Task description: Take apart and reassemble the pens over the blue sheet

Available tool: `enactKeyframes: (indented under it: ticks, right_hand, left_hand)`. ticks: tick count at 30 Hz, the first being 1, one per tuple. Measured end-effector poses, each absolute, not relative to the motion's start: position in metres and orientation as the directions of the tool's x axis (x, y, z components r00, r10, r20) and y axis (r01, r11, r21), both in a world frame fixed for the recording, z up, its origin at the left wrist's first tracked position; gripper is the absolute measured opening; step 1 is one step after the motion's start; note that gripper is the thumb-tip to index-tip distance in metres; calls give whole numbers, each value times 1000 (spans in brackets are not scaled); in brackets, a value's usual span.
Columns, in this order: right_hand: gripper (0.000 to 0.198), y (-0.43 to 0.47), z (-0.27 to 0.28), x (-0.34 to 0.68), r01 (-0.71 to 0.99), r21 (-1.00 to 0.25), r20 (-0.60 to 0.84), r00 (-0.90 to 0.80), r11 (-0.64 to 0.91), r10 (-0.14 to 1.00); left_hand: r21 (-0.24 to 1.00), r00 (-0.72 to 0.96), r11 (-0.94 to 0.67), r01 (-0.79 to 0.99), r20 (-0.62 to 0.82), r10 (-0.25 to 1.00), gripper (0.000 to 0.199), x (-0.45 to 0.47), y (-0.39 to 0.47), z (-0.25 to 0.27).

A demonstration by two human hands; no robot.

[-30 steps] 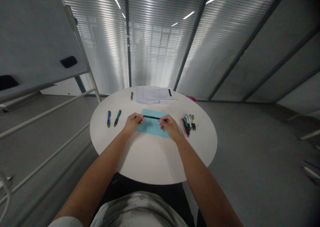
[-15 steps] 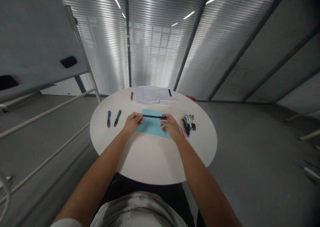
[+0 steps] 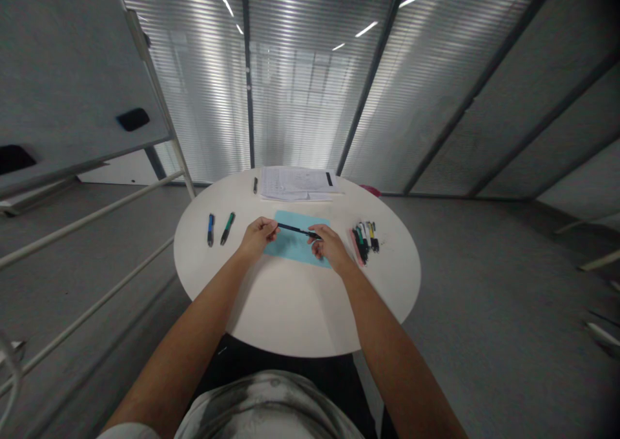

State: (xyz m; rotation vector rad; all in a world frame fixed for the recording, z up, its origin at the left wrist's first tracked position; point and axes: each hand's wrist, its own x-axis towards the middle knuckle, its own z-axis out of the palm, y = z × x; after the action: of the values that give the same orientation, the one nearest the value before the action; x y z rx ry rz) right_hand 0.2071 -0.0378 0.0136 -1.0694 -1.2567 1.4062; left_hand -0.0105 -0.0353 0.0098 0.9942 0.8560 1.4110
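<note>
**Dark pen [image 3: 293,228] stretched between two hands**

From where I stand, the left hand [image 3: 259,234] pinches one end of the dark pen, and the right hand [image 3: 330,242] has its fingers closed around the other. The pen slants slightly down toward the right hand, above a turquoise sheet [image 3: 293,250] on the round white desk [image 3: 290,310]. Left of the left hand lie a green pen [image 3: 227,228] and, farther out, a blue pen [image 3: 210,230]. Just right of the right hand sits a cluster of pens [image 3: 367,242]. Beyond both hands are printed papers [image 3: 300,184], with a small grey pen [image 3: 255,185] beside them.
</note>
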Motion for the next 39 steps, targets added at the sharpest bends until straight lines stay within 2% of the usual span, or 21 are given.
enactKeyframes:
  ticks: [4,10,15,18,23,28,39]
  right_hand:
    - [38,-40,14,205,8,-1000,-7,-165,-5,986]
    - [40,-37,15,206,-117,-991,73,-125,58,989]
    - [36,-40,15,206,-66,-998,-6,-180,-18,984]
    - [36,-41,16,205,0,-1000,8,-174,8,985]
    - [38,-38,16,206,-75,-997,24,-162,12,987]
    - [42,-40,17,205,-11,-1000,-9,-179,-11,984]
    - [34,-35,11,205,21,-997,75,-85,77,994]
  left_hand:
    - [922,14,-87,-377,100,995,30,-11,-36,9]
    - [922,22,-69,-380,84,996,30,-11,-34,7]
    - [927,7,-61,-370,68,998,32,-11,-34,8]
    - [930,8,-54,-363,61,998,32,-11,-34,8]
    - [938,-7,-63,-342,65,998,30,-11,-33,6]
    - [938,-11,-57,-342,57,998,31,-11,-32,6]
    - [941,-32,-64,-331,56,998,28,-11,-30,5]
